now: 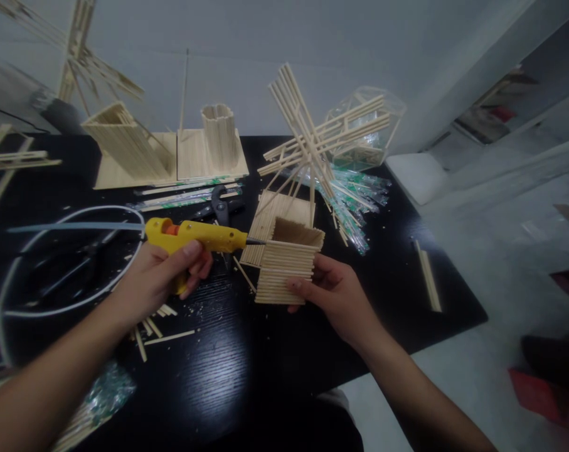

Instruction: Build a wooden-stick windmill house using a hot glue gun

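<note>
My left hand [178, 267] is closed round the handle of a yellow glue gun [209, 236], with a long translucent glue stick [77, 226] poking out of its back. The gun's metal nozzle points right and meets, or nearly meets, the upper left edge of a small box of stacked wooden sticks [284, 270]. That box, open at the top, is gripped by my right hand [331, 289], thumb on its front wall and fingers at its right side and beneath. Behind it lies a flat panel of wooden sticks [288, 206].
On the black table [284, 358] stand a windmill-like stick frame [307, 144], a wooden tube [219, 135] and a slanted stick box [127, 141]. Black pliers [221, 207], a white cable [11, 282], loose sticks [428, 279] and plastic-wrapped sticks [354, 201] lie about.
</note>
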### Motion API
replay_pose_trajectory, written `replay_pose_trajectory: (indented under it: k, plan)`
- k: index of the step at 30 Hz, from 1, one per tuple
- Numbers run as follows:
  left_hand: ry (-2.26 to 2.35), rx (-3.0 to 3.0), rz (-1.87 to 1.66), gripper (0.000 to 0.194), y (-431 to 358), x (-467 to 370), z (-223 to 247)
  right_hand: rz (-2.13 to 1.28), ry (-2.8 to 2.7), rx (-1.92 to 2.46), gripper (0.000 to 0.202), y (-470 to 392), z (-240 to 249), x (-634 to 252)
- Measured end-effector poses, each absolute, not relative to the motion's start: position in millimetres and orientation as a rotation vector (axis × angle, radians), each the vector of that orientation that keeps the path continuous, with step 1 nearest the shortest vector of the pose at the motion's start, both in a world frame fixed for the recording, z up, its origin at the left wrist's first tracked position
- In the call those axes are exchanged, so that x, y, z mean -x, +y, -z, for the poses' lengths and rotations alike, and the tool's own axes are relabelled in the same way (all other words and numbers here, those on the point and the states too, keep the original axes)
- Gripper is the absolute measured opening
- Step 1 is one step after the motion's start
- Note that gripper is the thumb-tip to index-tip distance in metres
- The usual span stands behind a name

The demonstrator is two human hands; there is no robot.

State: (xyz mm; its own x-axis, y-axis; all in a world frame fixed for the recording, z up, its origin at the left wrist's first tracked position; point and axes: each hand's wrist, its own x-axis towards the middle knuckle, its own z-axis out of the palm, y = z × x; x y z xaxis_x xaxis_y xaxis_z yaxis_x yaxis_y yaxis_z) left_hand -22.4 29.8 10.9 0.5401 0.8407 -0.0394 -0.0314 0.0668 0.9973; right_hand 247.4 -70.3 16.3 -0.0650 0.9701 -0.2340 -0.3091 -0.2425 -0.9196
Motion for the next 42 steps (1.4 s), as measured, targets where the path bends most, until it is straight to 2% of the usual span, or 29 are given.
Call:
replay_pose_trajectory:
  k: [9,15,21,26,28,33,42]
  plan:
    - [0.83,-1.348,-0.779,0.051,30,25,-9,-1.564,-0.854,1.103,0.027,-72,-13,-247]
    - [0.871,-1.434,-0.692,0.041,29,26,-8,-1.447,-0.919,1.149,0.026,-70,-18,-256]
    - [0.996,-1.463,-0.717,0.047,29,25,-8,-1.103,-1.082,1.285,0.017,-65,-40,-275]
    - [1.143,-1.36,-1.033,0.047,32,19,-17,-0.429,-1.382,1.474,0.025,-62,-57,-279]
    - [1.146,-1.31,-1.114,0.045,33,16,-20,-0.219,-1.614,1.497,0.022,-61,-61,-279]
    - [1.133,-1.298,-1.12,0.045,33,14,-20,-0.043,-2.058,1.382,0.007,-55,-63,-275]
    - [1.165,-1.275,-1.126,0.046,33,13,-16,0.218,-2.139,1.358,0.003,-39,-38,-272]
